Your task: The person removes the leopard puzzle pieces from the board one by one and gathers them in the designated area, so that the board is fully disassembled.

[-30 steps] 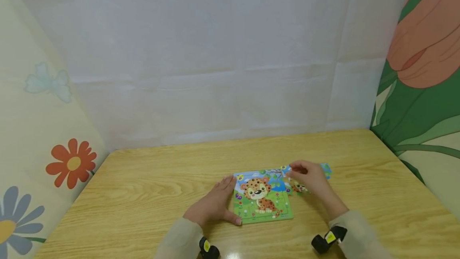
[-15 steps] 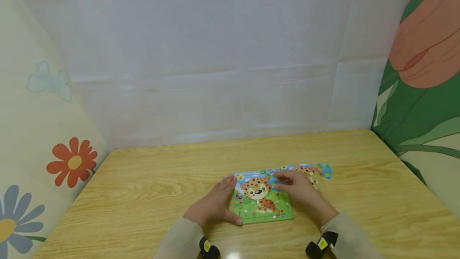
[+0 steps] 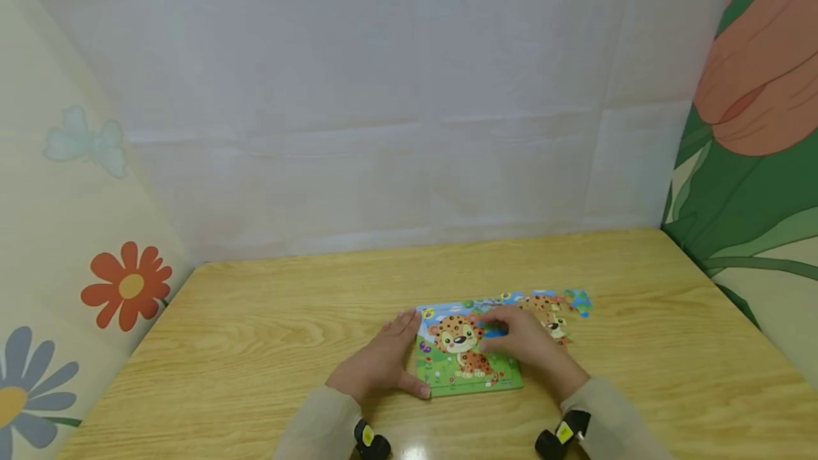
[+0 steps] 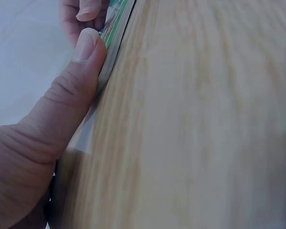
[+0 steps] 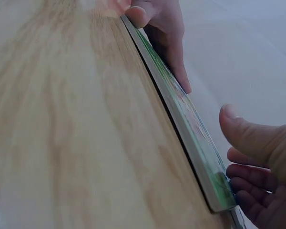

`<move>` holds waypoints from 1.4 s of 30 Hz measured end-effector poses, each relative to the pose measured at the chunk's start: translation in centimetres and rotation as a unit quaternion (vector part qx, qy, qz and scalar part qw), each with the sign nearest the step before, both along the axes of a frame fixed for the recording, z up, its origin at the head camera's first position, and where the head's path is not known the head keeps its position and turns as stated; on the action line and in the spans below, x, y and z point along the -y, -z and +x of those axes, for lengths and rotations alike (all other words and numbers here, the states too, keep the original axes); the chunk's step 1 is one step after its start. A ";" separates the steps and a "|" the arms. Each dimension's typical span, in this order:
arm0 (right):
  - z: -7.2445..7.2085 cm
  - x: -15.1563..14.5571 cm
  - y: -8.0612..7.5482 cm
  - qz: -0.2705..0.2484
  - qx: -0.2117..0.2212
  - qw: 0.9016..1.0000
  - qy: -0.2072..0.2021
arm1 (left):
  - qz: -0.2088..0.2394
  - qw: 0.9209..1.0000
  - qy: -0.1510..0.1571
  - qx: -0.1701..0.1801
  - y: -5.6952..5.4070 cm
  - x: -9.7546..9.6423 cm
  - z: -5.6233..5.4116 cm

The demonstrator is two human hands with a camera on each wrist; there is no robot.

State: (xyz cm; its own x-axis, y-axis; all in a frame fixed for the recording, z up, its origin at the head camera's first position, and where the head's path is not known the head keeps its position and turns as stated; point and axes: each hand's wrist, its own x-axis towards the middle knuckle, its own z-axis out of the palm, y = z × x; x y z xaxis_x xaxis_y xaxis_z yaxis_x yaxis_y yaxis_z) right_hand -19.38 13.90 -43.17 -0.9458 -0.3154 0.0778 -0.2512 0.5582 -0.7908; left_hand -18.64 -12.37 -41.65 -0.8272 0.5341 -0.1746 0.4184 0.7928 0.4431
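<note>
A square picture puzzle board (image 3: 456, 368) showing a spotted leopard cub lies on the table. My left hand (image 3: 381, 360) rests along its left edge, fingers extended upward and thumb (image 4: 88, 50) at the near left corner. Over the board's right side is my right hand (image 3: 527, 339), thumb and fingers apart, with blue of the picture showing between them. In the right wrist view, that hand's thumb (image 5: 243, 129) stands away from its bent fingers, which are at the board's near right corner. Behind the right hand lie joined jigsaw pieces (image 3: 543, 304) with a similar leopard, partly hidden.
The wooden table (image 3: 255, 346) runs back to a white hanging sheet (image 3: 409, 126). Painted flowers cover the left wall (image 3: 38, 233) and right wall (image 3: 754, 197). A black wrist camera (image 3: 372, 440) sits at the left sleeve, another black wrist camera (image 3: 562, 435) at the right.
My right hand has moved left and slightly toward me, from over the joined jigsaw pieces to the board's right side, uncovering more of those pieces. The left hand and board have stayed put.
</note>
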 end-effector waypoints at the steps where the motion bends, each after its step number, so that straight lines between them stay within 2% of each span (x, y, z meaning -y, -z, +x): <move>1: 0.0 0.1 0.0 0.003 0.002 1.000 0.004 | -0.001 1.000 0.000 0.000 0.0 0.0 0.0; 8: -0.5 0.6 -0.1 0.040 -0.026 0.999 -0.016 | 0.000 1.000 0.003 -0.002 0.0 0.0 0.1; 12: -0.7 1.0 -0.1 0.057 -0.019 0.998 -0.009 | 0.001 1.000 -0.001 -0.003 -0.1 0.0 0.2; 22: -0.6 2.0 -0.7 0.047 0.040 0.998 0.031 | 0.006 1.000 -0.005 -0.005 0.0 0.0 0.1; 32: -0.7 2.0 -0.6 0.064 0.022 0.997 0.022 | 0.004 1.000 -0.002 -0.011 0.1 0.0 0.1; 39: -0.4 2.0 -0.6 0.040 0.026 0.999 0.017 | 0.005 1.000 -0.001 -0.007 0.0 0.0 0.1; 42: -0.3 2.0 -0.7 0.042 0.013 0.999 0.012 | 0.006 1.000 0.000 -0.007 0.0 0.0 0.0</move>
State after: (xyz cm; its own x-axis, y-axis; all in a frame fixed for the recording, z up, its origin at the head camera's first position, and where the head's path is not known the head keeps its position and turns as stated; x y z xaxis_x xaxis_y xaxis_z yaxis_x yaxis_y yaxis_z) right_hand -19.65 11.89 -42.44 -0.9545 -0.2971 0.0272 -0.2170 0.6289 -0.7466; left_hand -18.59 -12.38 -41.67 -0.8299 0.5354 -0.1569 0.4236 0.7877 0.4474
